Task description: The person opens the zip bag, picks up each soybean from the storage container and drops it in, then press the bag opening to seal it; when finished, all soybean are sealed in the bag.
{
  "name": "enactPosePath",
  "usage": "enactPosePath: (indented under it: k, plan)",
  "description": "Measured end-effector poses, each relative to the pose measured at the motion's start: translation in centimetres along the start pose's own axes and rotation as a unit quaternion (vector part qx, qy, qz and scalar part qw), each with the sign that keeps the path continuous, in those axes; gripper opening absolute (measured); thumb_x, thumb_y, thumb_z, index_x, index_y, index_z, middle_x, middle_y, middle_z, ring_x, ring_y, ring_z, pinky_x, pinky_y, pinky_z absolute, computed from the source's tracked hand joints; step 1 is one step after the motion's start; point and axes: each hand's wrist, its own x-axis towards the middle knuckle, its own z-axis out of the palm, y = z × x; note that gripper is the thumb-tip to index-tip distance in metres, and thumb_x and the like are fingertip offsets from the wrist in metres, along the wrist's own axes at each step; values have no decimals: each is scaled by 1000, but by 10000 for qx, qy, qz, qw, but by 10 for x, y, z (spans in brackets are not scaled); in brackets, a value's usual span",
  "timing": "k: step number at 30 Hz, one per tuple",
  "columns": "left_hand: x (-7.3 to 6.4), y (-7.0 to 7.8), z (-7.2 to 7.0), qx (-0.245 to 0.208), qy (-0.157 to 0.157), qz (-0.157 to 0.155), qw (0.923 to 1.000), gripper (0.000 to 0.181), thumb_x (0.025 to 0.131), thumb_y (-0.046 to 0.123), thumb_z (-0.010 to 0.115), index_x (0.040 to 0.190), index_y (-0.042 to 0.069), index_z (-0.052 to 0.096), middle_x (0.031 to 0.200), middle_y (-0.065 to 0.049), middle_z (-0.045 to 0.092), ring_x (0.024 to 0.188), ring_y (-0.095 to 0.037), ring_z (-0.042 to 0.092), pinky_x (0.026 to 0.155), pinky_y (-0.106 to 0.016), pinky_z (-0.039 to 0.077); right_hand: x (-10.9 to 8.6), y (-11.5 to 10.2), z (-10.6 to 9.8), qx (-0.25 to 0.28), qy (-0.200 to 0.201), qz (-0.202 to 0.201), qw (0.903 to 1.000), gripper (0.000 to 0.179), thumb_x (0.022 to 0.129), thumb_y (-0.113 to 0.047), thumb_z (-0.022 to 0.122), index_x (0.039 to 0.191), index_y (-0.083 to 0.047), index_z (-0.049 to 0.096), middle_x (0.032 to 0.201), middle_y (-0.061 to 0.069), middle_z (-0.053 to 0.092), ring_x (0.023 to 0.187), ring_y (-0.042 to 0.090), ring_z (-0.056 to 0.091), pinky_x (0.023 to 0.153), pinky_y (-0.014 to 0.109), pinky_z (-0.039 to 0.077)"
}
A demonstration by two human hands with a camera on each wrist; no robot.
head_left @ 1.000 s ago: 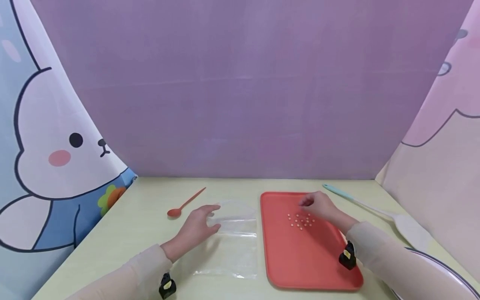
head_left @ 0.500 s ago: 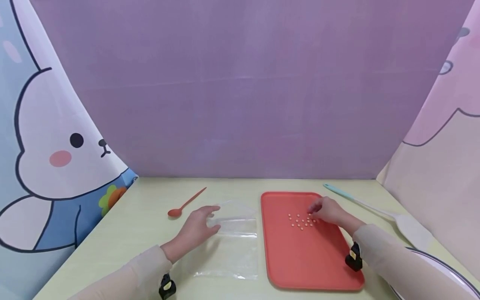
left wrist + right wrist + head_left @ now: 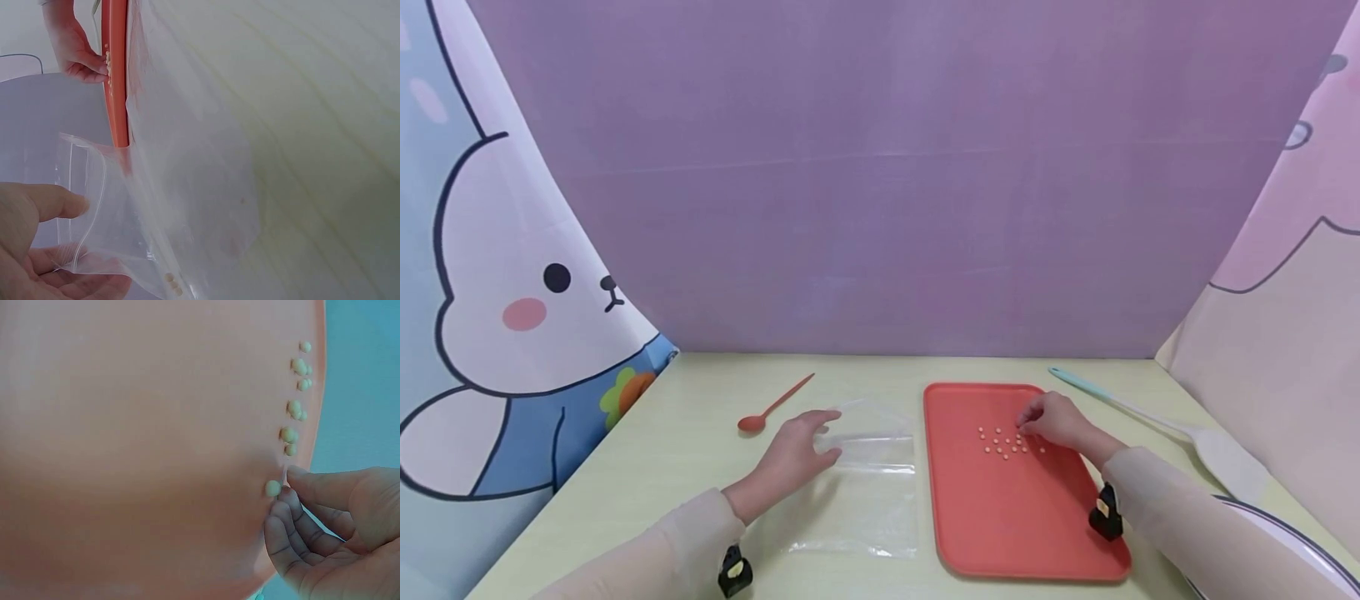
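A clear zip bag [image 3: 872,500] lies on the table, its mouth lifted in the left wrist view. My left hand [image 3: 792,457] is at that mouth, thumb and fingers apart; some fingers show through the plastic. A few small pale round beans [image 3: 174,285] are visible in the bag's lower part. On the red tray [image 3: 1022,525] lie several more of these beans [image 3: 997,442]. My right hand [image 3: 1057,421] is over the tray's far right part, fingertips together at one bean [image 3: 273,488]. The fingers partly hide the contact.
An orange spoon [image 3: 767,412] lies left of the bag. A white spatula with a light-blue handle [image 3: 1157,417] lies right of the tray. A dark-rimmed white dish [image 3: 1285,533] shows partly under the right forearm. A purple backdrop [image 3: 887,183] stands behind the table.
My right hand has come down and slightly rightward to a bean at the group's right side, then stays there. The left hand and bag look the same.
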Motion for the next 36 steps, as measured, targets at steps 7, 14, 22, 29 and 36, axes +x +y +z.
enactPosePath:
  k: [7,14,22,29,36]
  plan:
    - [0,0,-1,17,-12,24,10000,49,76,7,78,122,1,63,121,-16,66,101,-29,67,91,-45,53,4,-5,-6,103,272,-48,9996,8,87,-4,66,90,0,72,85,9,69,76,18,59,66,33,52]
    - [-2,0,-1,-5,-25,-47,10000,49,76,7,79,122,2,63,121,-15,66,101,-29,67,92,-45,53,7,-24,-11,582,245,-68,9980,16,91,-6,63,100,5,71,92,14,70,81,20,65,73,41,57]
    - [-3,0,-1,-21,-30,-103,9999,49,77,7,78,123,2,63,122,-15,66,102,-30,67,92,-45,54,12,-54,-12,1247,88,-188,9920,17,93,-13,63,103,-2,71,99,17,70,86,23,65,80,45,57]
    - [-2,-1,1,3,-65,-72,10000,50,77,8,78,123,2,63,123,-16,65,102,-30,67,91,-46,54,15,-86,-2,1698,-98,-320,9849,16,93,-16,64,104,-7,71,96,6,70,91,23,65,80,39,57]
    - [1,0,2,35,-79,-64,9999,50,77,9,79,124,3,63,124,-14,65,102,-29,67,91,-44,54,19,-119,14,2140,-362,-371,9755,16,90,-13,68,102,-5,72,98,12,71,89,21,65,77,31,57]
